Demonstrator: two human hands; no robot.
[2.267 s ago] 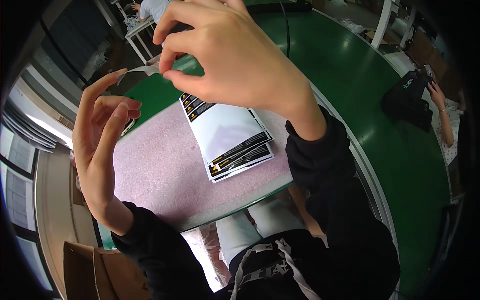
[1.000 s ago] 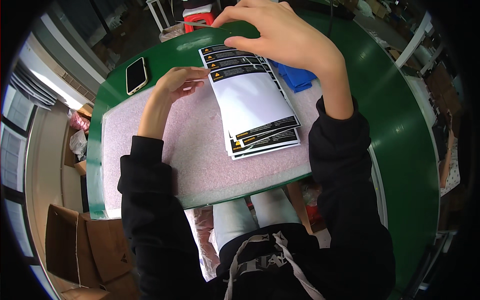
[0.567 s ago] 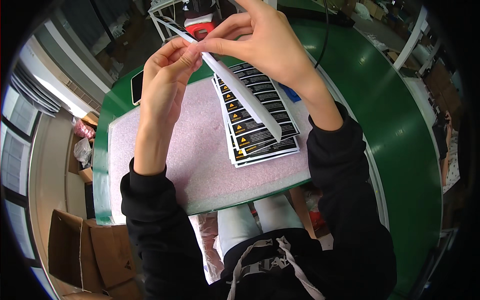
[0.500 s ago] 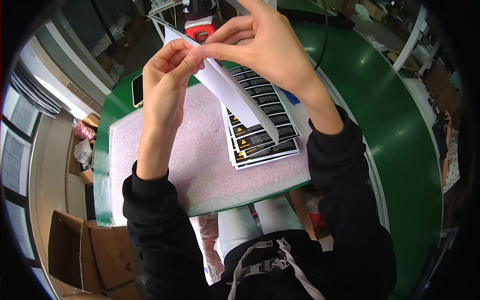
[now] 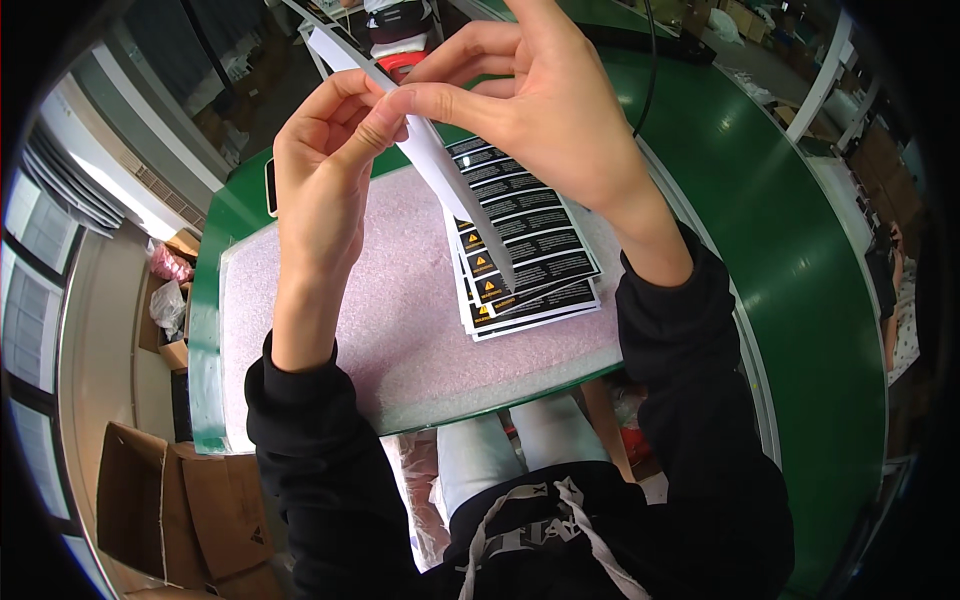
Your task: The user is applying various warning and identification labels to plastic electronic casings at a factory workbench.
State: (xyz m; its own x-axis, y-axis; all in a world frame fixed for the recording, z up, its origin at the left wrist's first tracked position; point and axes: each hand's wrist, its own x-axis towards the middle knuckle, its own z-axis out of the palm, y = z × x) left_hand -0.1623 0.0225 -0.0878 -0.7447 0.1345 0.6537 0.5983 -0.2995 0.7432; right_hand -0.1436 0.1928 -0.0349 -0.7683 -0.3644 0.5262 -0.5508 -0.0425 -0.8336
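Observation:
Between my hands a white-backed label sheet (image 5: 432, 162) is held up on edge, bowed and seen nearly side-on. My left hand (image 5: 318, 170) pinches its edge between thumb and fingers. My right hand (image 5: 560, 115) has its thumb and fingertips on the edge right beside the left thumb, its other fingers curled. Below the sheet lies a loose stack of label sheets (image 5: 545, 240), black with orange warning triangles and white borders. The stack rests, slightly fanned, on a pinkish foam pad (image 5: 310, 310).
The pad covers part of a green tabletop (image 5: 800, 270). A phone (image 5: 270, 188) lies beyond the pad's far left corner. A red object (image 5: 400, 62) is behind my hands. A black cable (image 5: 652, 70) hangs at the far side. Open cardboard boxes (image 5: 215, 500) stand at lower left.
The held sheet has turned more edge-on, and its lower end has swung left. My left hand has shifted slightly left; both hands still pinch the edge.

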